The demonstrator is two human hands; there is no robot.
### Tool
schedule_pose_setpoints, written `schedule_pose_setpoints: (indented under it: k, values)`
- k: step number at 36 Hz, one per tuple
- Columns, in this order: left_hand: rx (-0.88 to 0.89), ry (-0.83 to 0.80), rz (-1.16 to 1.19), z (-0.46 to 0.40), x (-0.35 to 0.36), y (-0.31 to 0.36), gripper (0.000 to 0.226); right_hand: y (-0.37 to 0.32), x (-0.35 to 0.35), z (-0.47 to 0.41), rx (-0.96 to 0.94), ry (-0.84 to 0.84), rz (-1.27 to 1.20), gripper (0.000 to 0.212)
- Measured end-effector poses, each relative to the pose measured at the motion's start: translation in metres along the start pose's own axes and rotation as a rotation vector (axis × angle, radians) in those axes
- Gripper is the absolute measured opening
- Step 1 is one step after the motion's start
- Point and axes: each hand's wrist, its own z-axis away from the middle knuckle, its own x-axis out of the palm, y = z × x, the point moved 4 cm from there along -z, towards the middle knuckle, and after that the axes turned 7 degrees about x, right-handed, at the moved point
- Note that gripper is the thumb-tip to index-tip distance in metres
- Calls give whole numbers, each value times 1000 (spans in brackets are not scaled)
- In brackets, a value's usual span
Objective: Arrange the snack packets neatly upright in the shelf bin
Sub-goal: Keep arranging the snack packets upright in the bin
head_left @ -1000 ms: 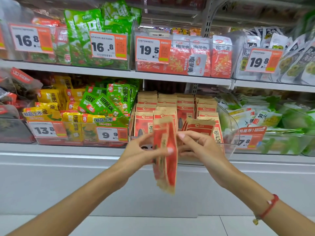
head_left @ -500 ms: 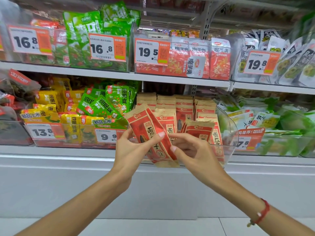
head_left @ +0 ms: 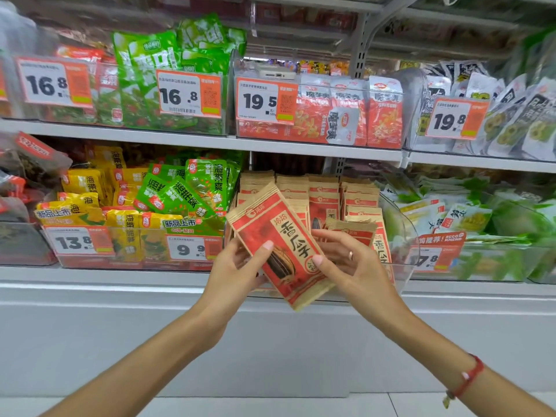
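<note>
A small stack of red-and-tan sunflower seed packets (head_left: 276, 236) is tilted, top leaning left, in front of the clear shelf bin (head_left: 403, 236) on the lower shelf. My left hand (head_left: 237, 266) grips the stack's left edge, thumb on the front. My right hand (head_left: 346, 263) pinches its right edge, thumb on the front face. Inside the bin, several rows of the same packets (head_left: 325, 197) stand upright. One packet (head_left: 358, 228) at the front right leans forward behind my right hand.
The neighbouring bin on the left holds yellow and green packets (head_left: 168, 197) behind price tags (head_left: 192, 248). Pale green packets (head_left: 451, 212) fill the bin on the right. The upper shelf (head_left: 210, 141) overhangs with more bins. A white shelf base (head_left: 120, 326) runs below.
The stack was edge-on and hanging low a second ago. Both hands have turned it face-on and raised it toward the bin, where it now sits tilted.
</note>
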Motion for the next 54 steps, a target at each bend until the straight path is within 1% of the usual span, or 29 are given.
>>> schedule_pose_setpoints:
  k: [1, 3, 5, 7, 8, 10, 12, 14, 16, 19, 21, 24, 26, 28, 30, 32, 33, 35, 36, 38, 40, 41, 43, 45, 48, 51, 54]
  values:
    - [11, 1, 6, 0, 0, 1, 24, 1, 0, 0, 11, 5, 2, 35]
    - [45, 55, 6, 0, 0, 1, 15, -1, 1, 1, -1, 38, 125, 39]
    - [68, 139, 14, 1, -2, -1, 10, -4, 6, 5, -21, 39, 284, 59]
    - [73, 223, 9, 0, -3, -3, 9, -7, 15, 11, -21, -20, 368, 85]
    - [67, 248, 9, 1, -2, -3, 9, -9, 21, 14, -33, -51, 409, 95]
    - [31, 262, 47, 3, 0, -3, 9, -11, 28, 17, -74, -78, 517, 100]
    - [-7, 255, 107, 4, 4, -1, 11, -10, 29, 16, -114, -50, 563, 95]
    - [-24, 223, 113, 6, 6, 2, 16, -8, 26, 12, -94, -43, 510, 92]
    - [-10, 165, 80, 7, 7, 8, 27, -7, 21, 9, -21, -66, 388, 89]
    - [37, 92, -27, 5, 3, 15, 51, -5, 16, 6, 144, -126, 65, 84]
    - [59, 44, -110, 2, -3, 16, 59, -2, 14, 4, 206, -156, -94, 84]
    - [20, -75, -176, -2, -9, 12, 80, -2, 14, 4, 245, -205, -161, 82]
    - [-12, -158, -166, -3, -9, 8, 88, -4, 16, 7, 258, -262, -189, 77]
    - [-35, -208, -132, -3, -10, 8, 89, -5, 18, 10, 259, -325, -182, 74]
    - [-40, -220, -133, -3, -12, 8, 88, -6, 19, 13, 248, -377, -153, 70]
    - [-50, -216, -152, -5, -15, 8, 85, -9, 20, 14, 228, -394, -149, 56]
    - [-57, -219, -167, -5, -16, 8, 81, -11, 19, 14, 218, -383, -151, 51]
    - [-73, -254, -215, -4, -15, 6, 71, -13, 17, 12, 199, -308, -172, 44]
    - [-83, -293, -247, -2, -14, 4, 71, -13, 15, 11, 189, -262, -202, 43]
    - [-99, -382, -312, 2, -8, 1, 73, -12, 11, 8, 168, -191, -249, 43]
    - [-105, -444, -338, 5, -3, -1, 64, -12, 10, 7, 151, -151, -246, 46]
    - [-110, -447, -338, 6, -1, -2, 62, -12, 9, 6, 146, -134, -243, 46]
    - [-113, -427, -339, 5, 1, -2, 62, -11, 8, 5, 142, -90, -239, 38]
    - [-113, -419, -340, 5, 3, -2, 56, -10, 8, 5, 141, -55, -233, 25]
    - [-121, -415, -339, 6, 5, -2, 52, -9, 8, 4, 141, -33, -226, 21]
    - [-129, -369, -326, 6, 5, -3, 53, -11, 8, 4, 142, -61, -241, 21]
    - [-139, -211, -259, 4, 0, 2, 56, -14, 11, 6, 116, -164, -205, 21]
